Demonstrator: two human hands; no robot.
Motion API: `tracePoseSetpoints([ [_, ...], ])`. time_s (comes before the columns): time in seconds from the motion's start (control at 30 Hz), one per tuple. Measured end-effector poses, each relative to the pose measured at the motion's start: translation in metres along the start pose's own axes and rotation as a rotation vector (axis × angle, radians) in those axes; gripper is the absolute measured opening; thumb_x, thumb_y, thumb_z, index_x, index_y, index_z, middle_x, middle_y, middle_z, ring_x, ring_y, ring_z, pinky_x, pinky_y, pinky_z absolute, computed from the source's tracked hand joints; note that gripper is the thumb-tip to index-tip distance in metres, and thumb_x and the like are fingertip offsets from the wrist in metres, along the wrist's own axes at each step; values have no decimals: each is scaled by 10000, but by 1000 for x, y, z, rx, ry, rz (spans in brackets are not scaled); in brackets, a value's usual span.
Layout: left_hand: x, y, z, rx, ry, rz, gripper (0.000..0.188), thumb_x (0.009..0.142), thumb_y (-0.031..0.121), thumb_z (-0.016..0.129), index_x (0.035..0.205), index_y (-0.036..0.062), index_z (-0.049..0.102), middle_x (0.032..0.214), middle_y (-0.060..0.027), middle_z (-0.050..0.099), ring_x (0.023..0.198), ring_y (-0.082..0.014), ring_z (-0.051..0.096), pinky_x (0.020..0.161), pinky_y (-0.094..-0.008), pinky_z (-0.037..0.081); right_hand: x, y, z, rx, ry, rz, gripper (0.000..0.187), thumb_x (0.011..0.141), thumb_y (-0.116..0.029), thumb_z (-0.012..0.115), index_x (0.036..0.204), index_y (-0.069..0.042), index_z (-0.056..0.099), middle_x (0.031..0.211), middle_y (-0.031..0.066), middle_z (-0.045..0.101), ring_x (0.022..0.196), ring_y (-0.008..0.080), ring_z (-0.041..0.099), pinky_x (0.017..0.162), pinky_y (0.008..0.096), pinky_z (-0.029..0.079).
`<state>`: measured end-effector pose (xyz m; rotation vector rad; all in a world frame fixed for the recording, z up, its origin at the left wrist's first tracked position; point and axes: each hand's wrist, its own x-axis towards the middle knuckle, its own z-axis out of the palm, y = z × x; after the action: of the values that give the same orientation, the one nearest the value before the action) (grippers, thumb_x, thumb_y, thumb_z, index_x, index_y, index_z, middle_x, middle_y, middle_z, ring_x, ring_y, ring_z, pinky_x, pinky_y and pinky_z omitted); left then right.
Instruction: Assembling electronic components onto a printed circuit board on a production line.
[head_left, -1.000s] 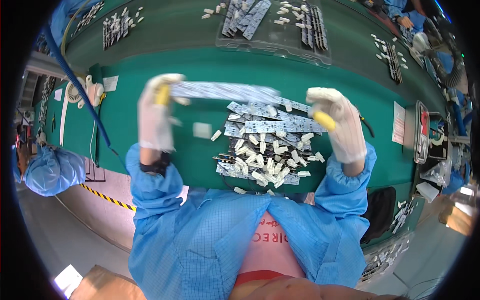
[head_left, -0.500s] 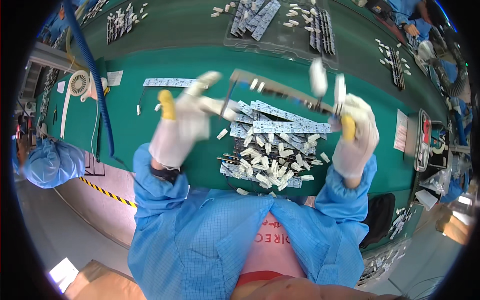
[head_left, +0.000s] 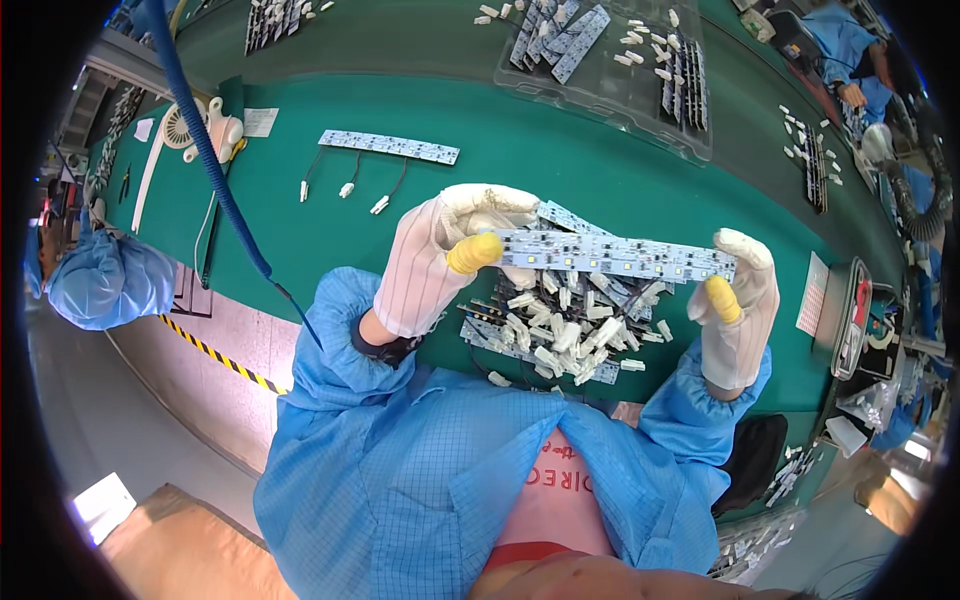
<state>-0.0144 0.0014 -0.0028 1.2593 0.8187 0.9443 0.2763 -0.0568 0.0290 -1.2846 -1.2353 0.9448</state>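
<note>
Spanning the middle of the frame, a white circuit strip (head_left: 612, 256) is held crosswise between two gloved hands. Its left end is pinched by the left hand (head_left: 432, 258), with a yellow-covered thumb (head_left: 473, 253) pressed on the near face; its right end is gripped by the right hand (head_left: 746, 310), with the other yellow-covered thumb (head_left: 722, 298) at the lower edge. Its long axis is run nearly left to right, the right end set slightly lower in the frame.

A second strip (head_left: 390, 147) is laid on the green table (head_left: 330, 235) in the upper left of the frame, well apart from the held one. Its long axis is slanted much the same way, so little turn is judged to separate the two. The left hand is placed nearer to it, just below its right end; the right hand is set far off.

Beneath the held strip, a pile of white connectors (head_left: 560, 335) is partly covered. Whether its underside is touched by the pile cannot be told.
</note>
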Motion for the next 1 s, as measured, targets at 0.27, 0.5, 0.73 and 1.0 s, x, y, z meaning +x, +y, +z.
tracePoseSetpoints([
  [0.27,-1,8,6,403,54,308,426,785,131,704,1171,8,573,1044,-97,655,880,-161,646,765,-257,519,2,-1,1,40,4,-56,521,829,-339,689,1174,7,506,817,47,564,553,79,508,491,187,369],
  [0.5,-6,19,13,374,141,286,379,796,134,698,1152,39,606,958,-88,680,843,-136,653,739,-241,523,-2,-1,1,-13,43,-3,575,861,-425,632,1171,44,509,838,54,568,497,51,473,427,165,334],
  [0.73,-6,14,4,111,65,66,441,755,214,739,1143,47,613,948,-84,693,790,-130,659,713,-221,506,-2,-1,-4,108,-33,5,543,881,-419,612,1171,28,511,782,26,564,469,35,452,408,144,307],
  [1.0,-3,18,-2,221,108,224,369,843,187,649,1132,-37,595,994,-170,666,811,-178,664,621,-222,518,-7,-11,1,87,-31,30,449,881,-321,640,1139,27,521,727,35,564,484,52,470,432,177,341],
])
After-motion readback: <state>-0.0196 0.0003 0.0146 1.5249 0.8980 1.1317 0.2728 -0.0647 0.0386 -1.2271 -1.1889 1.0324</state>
